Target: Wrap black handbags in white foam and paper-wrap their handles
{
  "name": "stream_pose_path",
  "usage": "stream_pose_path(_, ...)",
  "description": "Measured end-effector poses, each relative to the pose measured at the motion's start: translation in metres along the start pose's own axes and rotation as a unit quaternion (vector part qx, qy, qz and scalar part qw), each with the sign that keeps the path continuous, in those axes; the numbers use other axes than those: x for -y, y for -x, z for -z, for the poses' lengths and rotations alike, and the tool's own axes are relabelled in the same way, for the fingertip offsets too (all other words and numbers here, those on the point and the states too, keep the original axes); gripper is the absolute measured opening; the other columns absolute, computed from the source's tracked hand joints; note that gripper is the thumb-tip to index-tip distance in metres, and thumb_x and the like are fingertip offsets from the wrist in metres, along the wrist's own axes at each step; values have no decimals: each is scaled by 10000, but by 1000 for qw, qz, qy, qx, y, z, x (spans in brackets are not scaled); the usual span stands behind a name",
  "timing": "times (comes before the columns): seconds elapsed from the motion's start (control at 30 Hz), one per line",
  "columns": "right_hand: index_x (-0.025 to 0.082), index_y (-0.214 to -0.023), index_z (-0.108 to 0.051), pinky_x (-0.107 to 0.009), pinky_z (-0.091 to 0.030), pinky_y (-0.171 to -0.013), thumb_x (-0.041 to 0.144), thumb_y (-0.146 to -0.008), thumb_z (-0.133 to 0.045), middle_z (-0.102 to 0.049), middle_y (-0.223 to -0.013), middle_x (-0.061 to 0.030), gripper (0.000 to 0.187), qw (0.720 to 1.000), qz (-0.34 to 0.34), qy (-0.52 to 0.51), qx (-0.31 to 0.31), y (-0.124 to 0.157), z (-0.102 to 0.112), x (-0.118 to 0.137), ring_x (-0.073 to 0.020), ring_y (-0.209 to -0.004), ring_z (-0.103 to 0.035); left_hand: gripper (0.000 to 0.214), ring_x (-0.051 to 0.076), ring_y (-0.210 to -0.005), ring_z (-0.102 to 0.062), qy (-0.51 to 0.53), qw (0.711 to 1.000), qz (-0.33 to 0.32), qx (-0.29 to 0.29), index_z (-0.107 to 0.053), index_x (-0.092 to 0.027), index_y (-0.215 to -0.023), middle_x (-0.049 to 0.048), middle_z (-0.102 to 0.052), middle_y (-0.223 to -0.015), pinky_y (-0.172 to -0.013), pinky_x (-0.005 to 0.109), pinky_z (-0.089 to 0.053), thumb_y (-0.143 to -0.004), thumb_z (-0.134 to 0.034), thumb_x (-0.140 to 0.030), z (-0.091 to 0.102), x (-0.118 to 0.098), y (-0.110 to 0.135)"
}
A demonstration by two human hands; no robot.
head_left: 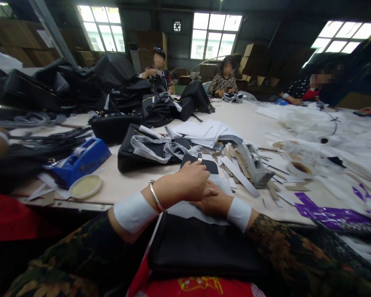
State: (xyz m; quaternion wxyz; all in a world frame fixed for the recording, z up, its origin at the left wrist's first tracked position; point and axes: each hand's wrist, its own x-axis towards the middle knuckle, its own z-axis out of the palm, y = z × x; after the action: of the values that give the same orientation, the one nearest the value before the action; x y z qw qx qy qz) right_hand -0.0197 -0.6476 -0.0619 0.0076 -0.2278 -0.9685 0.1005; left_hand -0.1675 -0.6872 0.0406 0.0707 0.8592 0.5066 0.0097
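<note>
My left hand (196,179), with a silver bangle and a white band at the wrist, crosses over my right hand (214,201). The left fingers look curled; what they grip, if anything, is hidden. Most of the right fingers are covered by the left hand. Beneath both hands lies thin white paper (188,210), reaching over the edge of a black leather-like bag (200,247) on my lap. Just past my fingers is a small black flap-like piece (209,166) with a gold clasp. Behind it a black bag (128,150) lies with wrapped straps (148,148).
A blue tape dispenser (83,159) and a round shallow dish (85,187) stand left. Paper sheets (208,131), cardboard strips (239,165) and a grey tape dispenser (255,167) lie right. Black bags are heaped at far left. Several people sit around the table (235,115).
</note>
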Motion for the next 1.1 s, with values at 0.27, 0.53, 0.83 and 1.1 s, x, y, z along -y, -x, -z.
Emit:
stream_pose_path(0.27, 149, -1469, -465, -586, -286, -1126, 608, -925, -502, -462, -1495, -186, 712, 999, -34, -2, -28, 25, -4, -9, -391, -1374, -398, 726, 309, -1460, -297, 105, 994, -41, 8, -252, -154, -1549, 176, -309, -1590, -1173, 487, -252, -980, -336, -597, -94, 25, 0)
stream_pose_path(0.53, 88, -1420, -504, -504, -410, -1093, 455, -938, -559, -521, -1428, -232, 608, 983, -126, -89, -99, 111, 5, -66, -329, -1321, -503, 886, 403, -1496, -164, 69, 993, -38, 86, -217, -328, -1564, 139, -173, -1640, -1134, 645, -240, -838, -400, -801, -87, 25, 8)
stream_pose_path(0.83, 175, -1199, -676, -340, -440, -1066, 172, -945, -522, -671, -1253, -103, 297, 880, -421, -2, -221, 237, 44, -135, -205, -1207, -589, 762, 399, -1475, -238, 26, 998, -43, 42, -307, -347, -1523, 75, -261, -1615, -1109, 612, -363, -865, -495, -683, -116, 41, -18)
stream_pose_path(1.1, 152, -1171, -632, -463, -523, -940, 307, -958, -617, -631, -1217, -98, 264, 675, -724, 2, -138, 408, 64, -214, -236, -1081, -625, 784, 344, -1448, -329, 10, 999, -46, -11, -191, -506, -1494, -90, -242, -1592, -1105, 584, -403, -810, -520, -697, -145, 62, -21)
